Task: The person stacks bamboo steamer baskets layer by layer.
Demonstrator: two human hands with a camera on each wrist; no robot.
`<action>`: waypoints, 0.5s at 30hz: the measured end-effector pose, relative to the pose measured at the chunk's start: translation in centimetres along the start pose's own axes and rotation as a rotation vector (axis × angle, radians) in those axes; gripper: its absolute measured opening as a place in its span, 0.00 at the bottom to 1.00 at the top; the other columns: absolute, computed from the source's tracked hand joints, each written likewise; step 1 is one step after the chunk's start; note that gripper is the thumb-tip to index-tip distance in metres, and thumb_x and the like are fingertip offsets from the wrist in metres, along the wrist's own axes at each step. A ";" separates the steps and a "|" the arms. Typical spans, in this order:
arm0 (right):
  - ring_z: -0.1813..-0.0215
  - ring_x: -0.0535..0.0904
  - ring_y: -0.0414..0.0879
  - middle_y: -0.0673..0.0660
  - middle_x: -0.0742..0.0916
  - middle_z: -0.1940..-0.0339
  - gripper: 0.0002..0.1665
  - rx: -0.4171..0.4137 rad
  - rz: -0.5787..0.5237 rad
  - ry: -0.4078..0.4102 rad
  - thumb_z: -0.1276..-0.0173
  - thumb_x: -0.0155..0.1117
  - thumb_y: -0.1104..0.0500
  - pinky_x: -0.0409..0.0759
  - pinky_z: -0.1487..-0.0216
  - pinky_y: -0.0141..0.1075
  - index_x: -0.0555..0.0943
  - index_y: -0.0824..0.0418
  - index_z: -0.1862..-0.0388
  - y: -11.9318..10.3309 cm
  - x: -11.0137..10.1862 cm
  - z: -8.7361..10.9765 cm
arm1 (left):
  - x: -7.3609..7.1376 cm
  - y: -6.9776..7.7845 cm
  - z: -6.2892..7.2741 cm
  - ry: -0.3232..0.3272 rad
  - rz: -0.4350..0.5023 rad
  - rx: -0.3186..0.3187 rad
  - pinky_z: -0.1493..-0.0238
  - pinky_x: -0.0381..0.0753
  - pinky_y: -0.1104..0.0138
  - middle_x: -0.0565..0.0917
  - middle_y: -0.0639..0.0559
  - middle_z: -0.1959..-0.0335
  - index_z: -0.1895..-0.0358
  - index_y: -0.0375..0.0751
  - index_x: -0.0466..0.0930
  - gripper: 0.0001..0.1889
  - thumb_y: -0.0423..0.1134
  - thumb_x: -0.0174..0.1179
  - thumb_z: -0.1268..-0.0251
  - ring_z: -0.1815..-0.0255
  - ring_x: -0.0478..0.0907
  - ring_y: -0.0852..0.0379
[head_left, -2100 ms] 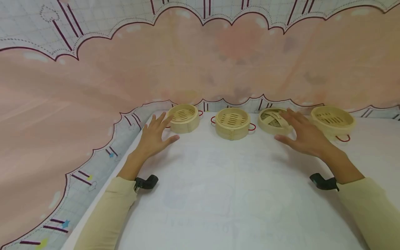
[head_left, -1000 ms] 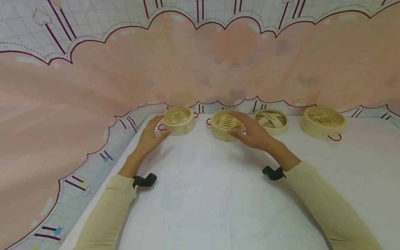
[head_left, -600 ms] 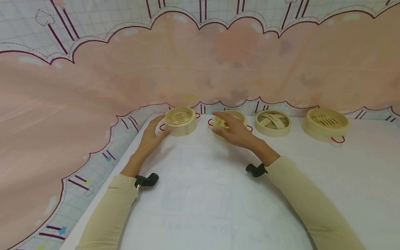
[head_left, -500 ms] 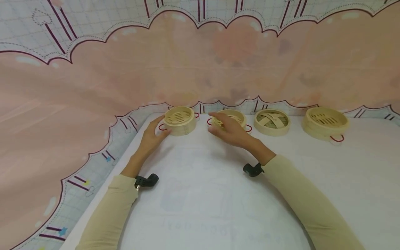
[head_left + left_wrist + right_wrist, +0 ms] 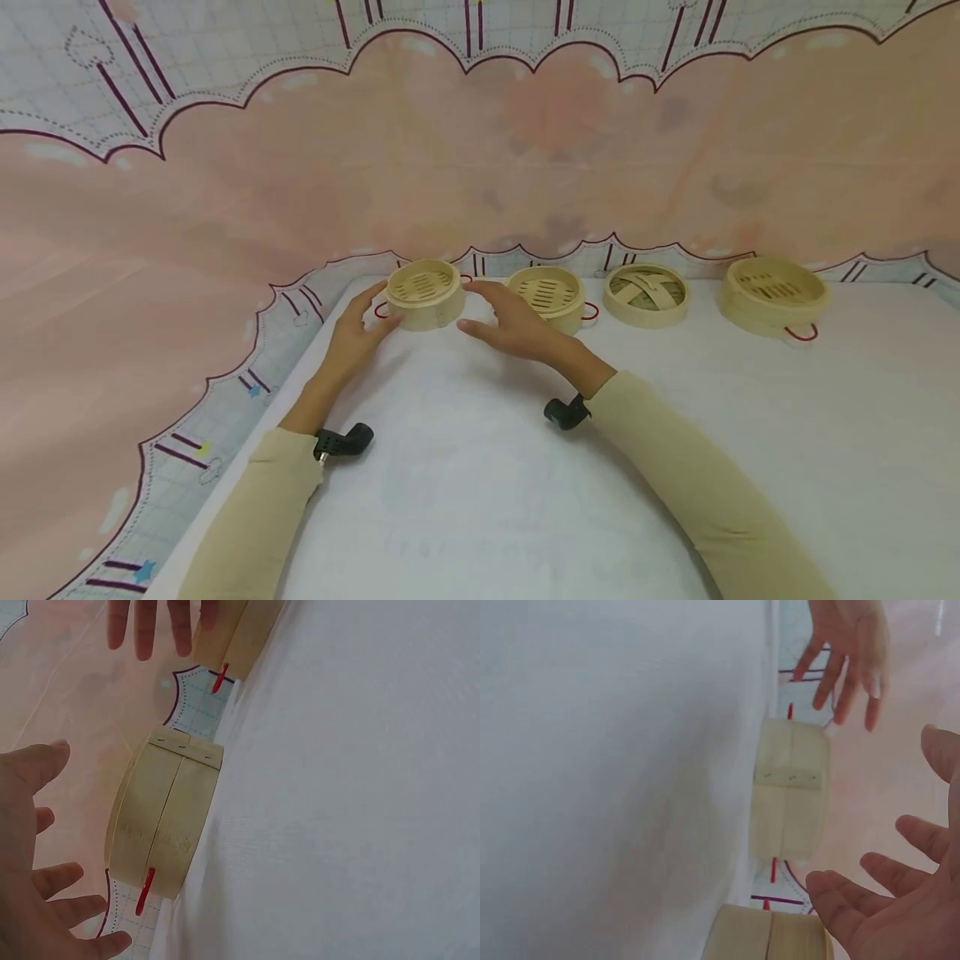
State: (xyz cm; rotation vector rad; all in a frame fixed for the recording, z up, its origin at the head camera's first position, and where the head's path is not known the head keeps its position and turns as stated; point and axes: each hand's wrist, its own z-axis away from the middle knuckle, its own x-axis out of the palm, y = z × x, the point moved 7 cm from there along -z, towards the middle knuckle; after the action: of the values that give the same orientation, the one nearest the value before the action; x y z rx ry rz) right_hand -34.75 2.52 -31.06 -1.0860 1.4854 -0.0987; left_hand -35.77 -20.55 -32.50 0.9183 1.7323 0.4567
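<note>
A small round bamboo steamer basket with red handles stands at the left end of a row. My left hand is at its left side, fingers spread; in the left wrist view a gap shows between that hand and the basket. My right hand hovers to the basket's right with fingers apart, partly in front of a second steamer basket. In the right wrist view both the left hand and the right hand hold nothing, and the first basket stands between them.
A bamboo steamer lid with a woven top and a larger-looking slatted basket stand farther right along the back of the white table. A patterned curtain hangs behind and at the left.
My right hand has travelled left from near the woven lid, past the second basket, to the right side of the leftmost one. The left hand has come nearer its left side. The baskets stay put.
</note>
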 end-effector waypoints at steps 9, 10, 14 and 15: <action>0.32 0.65 0.52 0.56 0.67 0.29 0.38 0.037 0.012 -0.046 0.29 0.53 0.40 0.66 0.35 0.45 0.60 0.54 0.26 -0.1 1.5 -1.5 | 0.1 -1.4 0.0 -0.063 -0.035 -0.124 0.34 0.54 0.41 0.57 0.40 0.27 0.26 0.46 0.55 0.37 0.52 0.58 0.33 0.29 0.54 0.36; 0.32 0.65 0.52 0.56 0.67 0.29 0.37 0.048 0.013 -0.050 0.28 0.53 0.40 0.66 0.35 0.45 0.60 0.54 0.26 0.0 1.6 -1.7 | 0.1 -1.5 -0.1 -0.065 -0.041 -0.125 0.34 0.53 0.41 0.57 0.39 0.27 0.26 0.46 0.55 0.37 0.51 0.58 0.33 0.29 0.54 0.36; 0.34 0.67 0.54 0.57 0.67 0.29 0.38 0.073 0.001 -0.052 0.28 0.51 0.40 0.68 0.37 0.46 0.59 0.55 0.26 0.3 2.0 -2.3 | 0.4 -1.3 -0.6 -0.053 -0.054 -0.078 0.33 0.52 0.43 0.61 0.39 0.29 0.27 0.43 0.58 0.35 0.47 0.60 0.34 0.29 0.54 0.38; 0.34 0.68 0.55 0.58 0.67 0.29 0.38 0.075 -0.009 -0.051 0.28 0.51 0.40 0.68 0.37 0.46 0.59 0.56 0.26 0.4 2.1 -2.5 | 0.4 -1.2 -0.9 -0.046 -0.059 -0.056 0.33 0.53 0.43 0.62 0.38 0.29 0.28 0.41 0.59 0.34 0.46 0.61 0.34 0.29 0.55 0.38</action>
State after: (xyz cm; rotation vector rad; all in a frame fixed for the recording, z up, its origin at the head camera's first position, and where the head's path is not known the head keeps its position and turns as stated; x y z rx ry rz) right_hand -36.61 0.07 -32.23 -1.0276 1.4201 -0.1310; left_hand -37.05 -20.90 -33.31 0.8293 1.6918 0.4398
